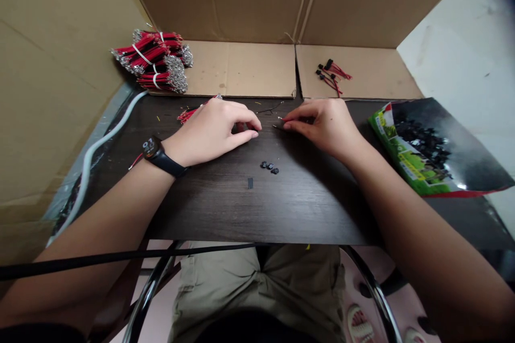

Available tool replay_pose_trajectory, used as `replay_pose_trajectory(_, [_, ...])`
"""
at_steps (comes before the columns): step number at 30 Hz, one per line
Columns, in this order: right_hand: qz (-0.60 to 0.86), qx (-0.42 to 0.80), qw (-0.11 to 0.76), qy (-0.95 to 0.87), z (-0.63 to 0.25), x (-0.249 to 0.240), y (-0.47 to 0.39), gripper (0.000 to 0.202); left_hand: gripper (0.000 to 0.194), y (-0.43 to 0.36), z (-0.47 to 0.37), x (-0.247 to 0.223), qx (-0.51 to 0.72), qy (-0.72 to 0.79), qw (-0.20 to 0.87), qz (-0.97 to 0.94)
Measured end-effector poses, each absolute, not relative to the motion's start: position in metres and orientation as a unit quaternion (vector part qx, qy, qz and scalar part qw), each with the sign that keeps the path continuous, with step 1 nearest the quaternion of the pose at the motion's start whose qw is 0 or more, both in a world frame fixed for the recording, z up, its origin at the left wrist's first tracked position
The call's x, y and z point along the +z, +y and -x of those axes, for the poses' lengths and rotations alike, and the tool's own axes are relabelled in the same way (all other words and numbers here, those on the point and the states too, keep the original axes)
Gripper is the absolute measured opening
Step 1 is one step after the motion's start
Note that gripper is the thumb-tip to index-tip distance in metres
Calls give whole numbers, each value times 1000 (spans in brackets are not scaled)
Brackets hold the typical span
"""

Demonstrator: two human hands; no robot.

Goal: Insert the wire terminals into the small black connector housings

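Beyond the small black plastic connectors (270,166), the right hand (332,122) pinches thin red-and-black metal-tipped wires (279,127), likely light, flexible, best gripped near their tips, while the left hand (219,127) half-curls, contents unclear

Head-worn view, facing forward-down, desk (209,209) seemingly near

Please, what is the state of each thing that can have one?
Left hand, curled, nothing visible in grip.
Right hand, pinching wire ends.
Watch, screen lit.
Wire bundles, tied.
Bag, open, black pieces inside.
Black connectors, loose on table.
Wires on right cardboard, connectors attached.
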State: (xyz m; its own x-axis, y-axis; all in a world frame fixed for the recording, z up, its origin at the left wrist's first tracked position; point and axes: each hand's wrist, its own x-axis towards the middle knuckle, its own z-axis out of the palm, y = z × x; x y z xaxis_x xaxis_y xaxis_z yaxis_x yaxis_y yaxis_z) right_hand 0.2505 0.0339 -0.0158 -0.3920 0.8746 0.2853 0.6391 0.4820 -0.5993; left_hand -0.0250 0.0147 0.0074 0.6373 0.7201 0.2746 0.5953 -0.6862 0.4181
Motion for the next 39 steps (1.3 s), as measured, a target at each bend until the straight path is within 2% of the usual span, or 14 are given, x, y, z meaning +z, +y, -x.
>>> replay_pose_trajectory(4, [485, 205, 284, -802, -247, -19, 35, 11, 15, 16, 25, 3, 199, 376, 143, -894])
replay_pose_trajectory(10, [494, 181, 248, -813, -242, -23, 35, 3, 15, 16, 25, -4, 167, 383, 115, -901])
replay_pose_trajectory(19, [484, 117, 148, -854, -236, -25, 30, 14, 17, 14, 22, -3, 155, 393, 115, -899])
replay_pose_trajectory(24, [422, 180, 229, -858, -239, -24, 28, 12, 23, 11, 16, -2, 249, 417, 159, -860])
replay_pose_trajectory(27, [391, 209, 268, -855, -239, -23, 26, 12, 17, 8, 9, -1, 291, 423, 210, -832])
replay_pose_trajectory(31, [366, 224, 280, -859, -237, -21, 22, 13, 9, 6, 4, 1, 314, 424, 242, -814])
replay_pose_trajectory(39, [372, 321, 320, -810, -234, -12, 16, 12, 11, 5, 5, 3, 346, 423, 277, -790])
